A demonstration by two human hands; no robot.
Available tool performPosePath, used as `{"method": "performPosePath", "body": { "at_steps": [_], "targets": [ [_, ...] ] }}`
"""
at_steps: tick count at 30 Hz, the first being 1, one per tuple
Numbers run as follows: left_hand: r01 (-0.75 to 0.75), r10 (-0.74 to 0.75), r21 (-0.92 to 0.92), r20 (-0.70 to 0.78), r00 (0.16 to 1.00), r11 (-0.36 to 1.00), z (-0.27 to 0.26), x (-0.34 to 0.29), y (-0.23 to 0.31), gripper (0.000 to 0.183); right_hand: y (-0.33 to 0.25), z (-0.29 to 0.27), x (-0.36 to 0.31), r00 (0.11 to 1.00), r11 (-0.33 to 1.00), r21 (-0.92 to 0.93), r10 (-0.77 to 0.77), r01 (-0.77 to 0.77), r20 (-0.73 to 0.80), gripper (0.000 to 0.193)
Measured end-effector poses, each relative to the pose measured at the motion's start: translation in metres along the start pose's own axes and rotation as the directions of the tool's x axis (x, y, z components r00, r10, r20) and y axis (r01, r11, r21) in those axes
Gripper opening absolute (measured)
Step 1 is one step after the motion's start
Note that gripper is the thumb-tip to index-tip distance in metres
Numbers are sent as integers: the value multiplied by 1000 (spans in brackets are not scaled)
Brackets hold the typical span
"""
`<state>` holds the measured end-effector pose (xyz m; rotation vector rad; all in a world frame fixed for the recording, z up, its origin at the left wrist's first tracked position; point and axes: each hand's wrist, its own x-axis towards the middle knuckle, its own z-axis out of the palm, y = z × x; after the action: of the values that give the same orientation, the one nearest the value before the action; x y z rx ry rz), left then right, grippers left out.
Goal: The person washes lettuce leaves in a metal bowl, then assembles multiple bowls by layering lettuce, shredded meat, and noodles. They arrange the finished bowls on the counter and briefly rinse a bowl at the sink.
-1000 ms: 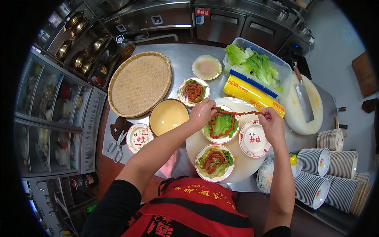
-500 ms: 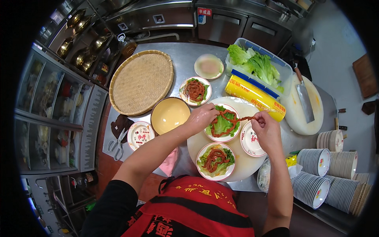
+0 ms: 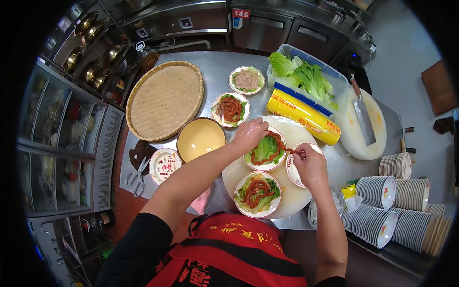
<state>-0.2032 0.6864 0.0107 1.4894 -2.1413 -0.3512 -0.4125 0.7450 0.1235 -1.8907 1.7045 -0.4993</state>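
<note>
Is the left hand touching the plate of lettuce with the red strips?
Touching. The head view shows the left hand resting on the upper-left rim of the lettuce plate, its fingers overlapping the edge with no gap.

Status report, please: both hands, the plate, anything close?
Left hand on rim of lettuce plate, pressing red strips. Right hand pinching strip end beside empty plate. Yellow roll close behind; nothing blocking.

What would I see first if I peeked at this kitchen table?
Two hands meet in the middle: the left hand rests on a small plate of lettuce, and the right hand lays red strips across it. Behind sits a tub of lettuce with a yellow roll in front, and a big round woven tray lies far left.
</note>
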Motion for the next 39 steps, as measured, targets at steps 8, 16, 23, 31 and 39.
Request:
{"method": "performPosePath", "body": {
  "at_steps": [8, 16, 23, 31, 39],
  "targets": [
    [-20, 21, -63, 15, 1000, 998, -3, -2, 3, 9, -12, 15, 1, 993, 996, -58, -62, 68, 99, 12],
    [-5, 16, -163, 70, 997, 987, -10, -7, 3, 13, -17, 20, 6, 956, 958, -264, -30, 110, 291, 10],
    [59, -81, -373, -43, 996, 926, -29, -34, 8, 15, -28, 34, 8, 922, 928, -285, -127, 241, 366, 11],
    [313, -370, -423, -59, 927, 850, -30, -66, -5, 15, -5, 83, 48, 797, 849, -66, -463, 525, 387, 9],
    [112, -86, -235, 115, 990, 966, -38, -59, -5, 22, 1, 91, 50, 904, 942, 125, -334, 311, 268, 14]
  ]
}}
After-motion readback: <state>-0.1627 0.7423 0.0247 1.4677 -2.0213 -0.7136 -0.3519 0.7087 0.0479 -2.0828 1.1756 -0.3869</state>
